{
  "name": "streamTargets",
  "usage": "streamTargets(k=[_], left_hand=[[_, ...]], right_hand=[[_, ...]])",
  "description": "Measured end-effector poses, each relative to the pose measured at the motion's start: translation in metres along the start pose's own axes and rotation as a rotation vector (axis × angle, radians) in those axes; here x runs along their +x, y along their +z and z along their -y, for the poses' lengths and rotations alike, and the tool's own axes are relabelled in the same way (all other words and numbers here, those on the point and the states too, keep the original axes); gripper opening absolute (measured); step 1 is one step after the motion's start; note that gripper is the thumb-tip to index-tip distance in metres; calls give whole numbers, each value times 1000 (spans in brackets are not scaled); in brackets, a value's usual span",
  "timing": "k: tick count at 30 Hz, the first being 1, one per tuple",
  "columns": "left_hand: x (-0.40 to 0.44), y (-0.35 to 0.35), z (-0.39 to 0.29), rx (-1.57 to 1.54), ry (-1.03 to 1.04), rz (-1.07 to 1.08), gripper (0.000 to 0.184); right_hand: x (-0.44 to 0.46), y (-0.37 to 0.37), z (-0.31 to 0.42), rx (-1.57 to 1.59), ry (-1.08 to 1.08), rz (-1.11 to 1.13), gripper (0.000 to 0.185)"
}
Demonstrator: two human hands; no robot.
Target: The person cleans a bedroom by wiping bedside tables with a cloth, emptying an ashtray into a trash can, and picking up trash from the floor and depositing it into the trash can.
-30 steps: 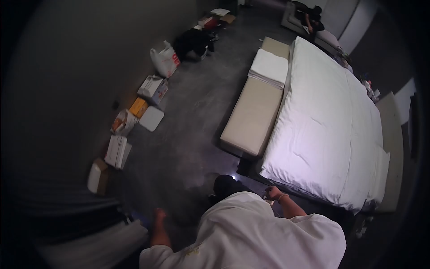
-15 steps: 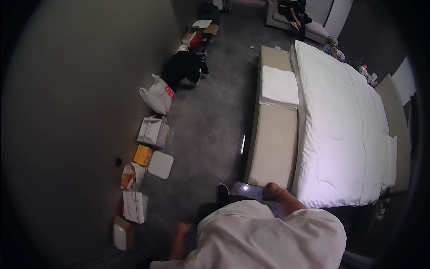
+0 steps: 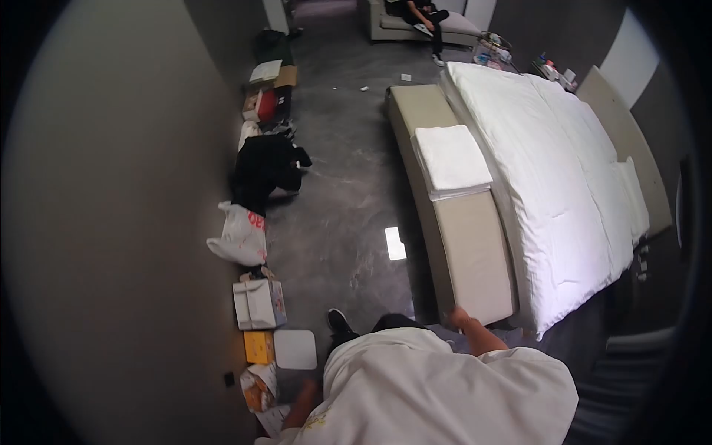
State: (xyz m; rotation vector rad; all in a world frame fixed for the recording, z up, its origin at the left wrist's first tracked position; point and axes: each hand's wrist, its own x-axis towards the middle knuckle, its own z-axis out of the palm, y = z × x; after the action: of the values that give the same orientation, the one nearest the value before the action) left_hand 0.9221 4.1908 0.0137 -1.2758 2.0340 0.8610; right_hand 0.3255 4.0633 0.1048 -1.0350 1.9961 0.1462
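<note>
The bench (image 3: 475, 248) lay just ahead of the right hand (image 3: 460, 319), long axis running forward beside the bed (image 3: 552, 185) — right hand nearer, left hand (image 3: 306, 389) near the white panel (image 3: 295, 350). Blur left both hands' finger closure, and any grip, undeterminable.

Red lettering on white plastic bag (image 3: 239, 241): creased and partial, word not readable. No other text legible anywhere.
</note>
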Motion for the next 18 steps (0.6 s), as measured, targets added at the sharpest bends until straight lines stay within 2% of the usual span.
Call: streamTargets(k=[1, 2, 3, 4, 5, 6, 7, 9, 10, 11, 13, 14, 15, 16, 17, 18], left_hand=[[21, -40, 35, 140, 62, 53, 33], [36, -83, 71, -180, -215, 31, 28], [52, -124, 108, -506, -480, -84, 24], [49, -184, 126, -598, -592, -214, 20], [41, -253, 130, -833, -683, -397, 24], [60, -275, 167, -790, -641, -409, 26], [84, -301, 206, -748, -598, -424, 28], [130, -348, 258, -694, -550, -555, 30], [147, -377, 266, -678, -544, -561, 30], [157, -408, 265, -548, -409, -661, 28], [210, -431, 280, -135, -287, -741, 30], [217, -457, 265, -191, -306, -767, 29], [220, -474, 253, -350, -334, -620, 31], [224, -488, 242, -500, -383, -469, 34], [225, -506, 229, -625, -446, -322, 37], [263, -471, 255, -517, -455, -353, 34]], right_hand=[[14, 21, -11, -417, 104, 376, 31], [-6, 16, -2, -507, -15, 428, 28], [-38, 8, 11, -595, -134, 483, 27], [-45, 11, 20, -570, -118, 476, 27], [-53, 20, 23, -116, 138, 304, 27], [-61, 35, 24, 336, 388, 120, 28], [-59, 48, 25, 356, 405, 117, 28], [-26, 75, 22, 242, 264, 15, 30], [-7, 85, 25, 382, 329, 15, 26], [8, 87, 39, 400, 337, 3, 26], [47, 75, 70, 370, 385, 61, 27], [69, 69, 82, 293, 256, -60, 28], [94, 52, 104, 311, 263, -68, 28], [122, 25, 131, 82, 135, 79, 29], [138, -7, 164, 94, 133, 113, 31], [146, -49, 207, 106, 131, 147, 32]])
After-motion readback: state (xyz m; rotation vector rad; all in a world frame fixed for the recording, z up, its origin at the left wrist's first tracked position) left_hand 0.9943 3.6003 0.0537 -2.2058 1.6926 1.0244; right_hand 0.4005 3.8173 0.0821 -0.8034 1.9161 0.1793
